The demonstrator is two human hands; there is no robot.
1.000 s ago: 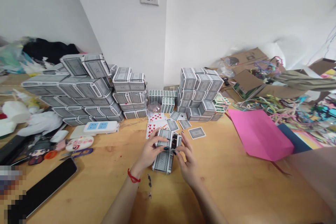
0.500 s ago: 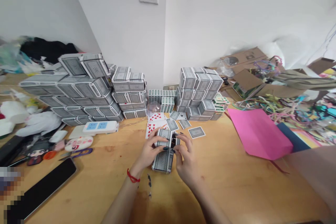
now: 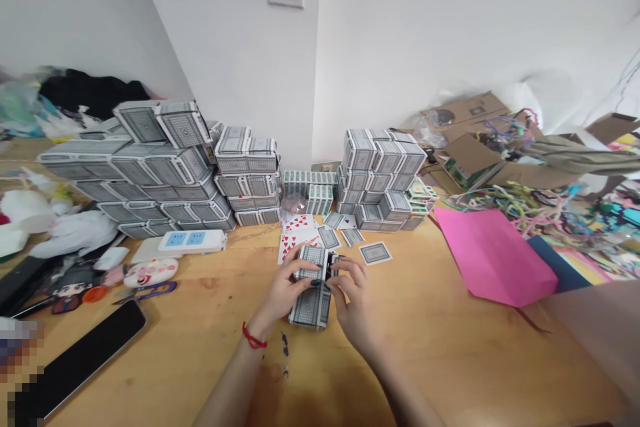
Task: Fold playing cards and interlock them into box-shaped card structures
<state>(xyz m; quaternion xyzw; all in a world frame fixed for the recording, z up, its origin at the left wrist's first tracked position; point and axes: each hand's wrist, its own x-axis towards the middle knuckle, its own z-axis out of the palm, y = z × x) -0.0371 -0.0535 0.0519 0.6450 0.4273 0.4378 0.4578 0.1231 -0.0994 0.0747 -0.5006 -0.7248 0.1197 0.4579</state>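
A block folded from grey-backed playing cards (image 3: 310, 309) rests on the wooden table between my hands. My left hand (image 3: 291, 282) grips its upper left part, fingers over the top and thumb near the middle seam. At the block's right side, my right hand (image 3: 351, 290) has its fingertips closed on a card flap beside a dark opening. Just beyond lie face-up heart cards (image 3: 299, 238) and several loose face-down cards, one of them a single card (image 3: 375, 253) to the right.
Stacks of card blocks stand at the left (image 3: 165, 173) and back right (image 3: 383, 170). A power strip (image 3: 193, 241), a utility knife (image 3: 150, 291) and a phone (image 3: 83, 363) lie left. Pink paper (image 3: 500, 257) and tangled colourful strips (image 3: 545, 203) are at the right.
My right hand's fingers have shifted slightly left, and the flap they hold sits closer to the block, narrowing the dark opening. My left hand stays in place.
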